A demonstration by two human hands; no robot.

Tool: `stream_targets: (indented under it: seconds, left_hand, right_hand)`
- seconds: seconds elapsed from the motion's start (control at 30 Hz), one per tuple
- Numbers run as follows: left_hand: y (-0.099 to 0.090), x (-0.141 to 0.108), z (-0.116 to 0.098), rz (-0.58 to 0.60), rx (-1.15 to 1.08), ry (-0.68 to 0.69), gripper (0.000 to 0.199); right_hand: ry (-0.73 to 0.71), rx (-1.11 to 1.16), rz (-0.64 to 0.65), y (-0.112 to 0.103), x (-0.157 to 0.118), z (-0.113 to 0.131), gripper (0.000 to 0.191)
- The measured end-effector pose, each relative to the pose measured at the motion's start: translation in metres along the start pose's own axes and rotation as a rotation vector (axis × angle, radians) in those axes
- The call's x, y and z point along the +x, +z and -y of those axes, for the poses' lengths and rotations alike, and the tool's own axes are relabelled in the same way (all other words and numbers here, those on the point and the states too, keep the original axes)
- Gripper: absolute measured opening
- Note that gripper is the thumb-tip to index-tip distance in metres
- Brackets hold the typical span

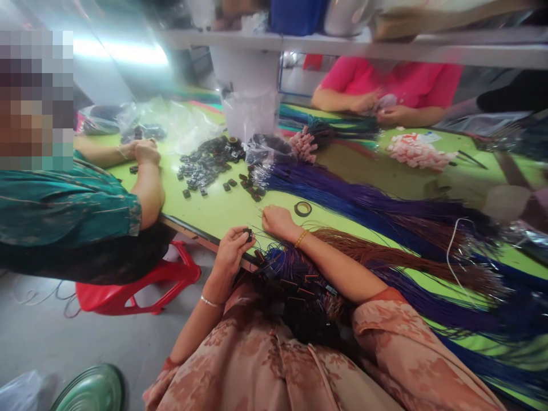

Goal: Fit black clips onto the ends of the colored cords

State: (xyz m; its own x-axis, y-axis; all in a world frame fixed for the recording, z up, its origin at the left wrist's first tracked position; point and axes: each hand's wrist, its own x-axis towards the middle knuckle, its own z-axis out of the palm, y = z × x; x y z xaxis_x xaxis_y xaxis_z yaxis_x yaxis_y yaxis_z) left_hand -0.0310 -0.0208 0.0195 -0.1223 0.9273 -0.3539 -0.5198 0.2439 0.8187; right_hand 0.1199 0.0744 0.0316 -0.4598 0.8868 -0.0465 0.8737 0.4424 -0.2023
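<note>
Between the thumb and fingers of my left hand (232, 246) is a small black plastic connector (248, 234), held just over the table's front edge. Thin wires run from it towards my right. My right hand (278, 221) is closed above the table, with thin wire ends poking out past its fingers. Below my hands, a heap of black connectors with wires (299, 288) lies against my lap. Long brown wires (385, 251) pass beneath my right forearm, and blue and purple wires (325, 188) stretch out behind it.
A roll of black tape (303, 209) lies beyond my right hand. Loose black connectors (209, 165) are piled at the table's middle, near pink connectors (419, 153). A co-worker's hands (143, 149) are at left, another person's (377, 108) across. A red stool (141, 285) stands left.
</note>
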Motion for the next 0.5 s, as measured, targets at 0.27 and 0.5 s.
stream_targets:
  seconds: [0.27,0.5]
  left_hand:
    - [0.003,0.003,0.001,0.003,-0.034,-0.017,0.027]
    - [0.009,0.007,0.004,0.007,-0.095,-0.015,0.020]
  right_hand:
    - [-0.112,0.497,-0.139,-0.010,-0.010,-0.005,0.013]
    - [-0.220,0.800,-0.124,-0.011,-0.020,0.000,0.013]
